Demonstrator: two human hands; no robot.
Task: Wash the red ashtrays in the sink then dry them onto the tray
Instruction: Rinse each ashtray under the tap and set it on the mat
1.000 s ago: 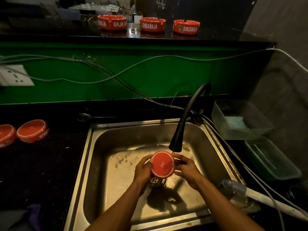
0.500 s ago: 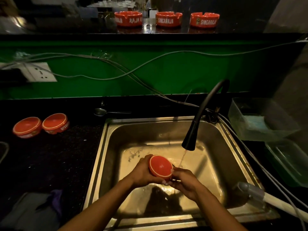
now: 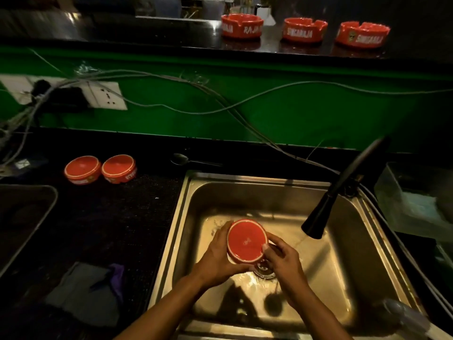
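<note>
**Red ashtrays at the sink: six counted, one in hand**

Item 1: held ashtray [image 3: 246, 241]. Round, glossy red, pale rim line around the flat base, which faces up toward the camera; a faint mark sits at the centre of the base. It is over the steel sink [image 3: 362, 253], above the drain, left of the faucet nozzle. The left hand [image 3: 218, 253] cups its left side with fingers curled round the wall; the right hand [image 3: 282, 261] pinches its right edge, thumb tip on the rim.

Items 2–3: two upturned ashtrays [image 3: 100, 169], same red with pale rims, base up, touching side by side on the black speckled counter left of the sink.

Items 4–6: three upright ashtrays [image 3: 305, 29] on the dark glossy upper ledge, notched rims, white lettering on the walls.

Other stock: one black curved faucet [image 3: 343, 190], matte; one dark spoon [image 3: 191, 160] behind the sink; one crumpled grey cloth [image 3: 83, 293]; one clear plastic tub [image 3: 414, 197], right; grey cables [image 3: 220, 99] across the green wall; one white socket [image 3: 107, 95].
</note>
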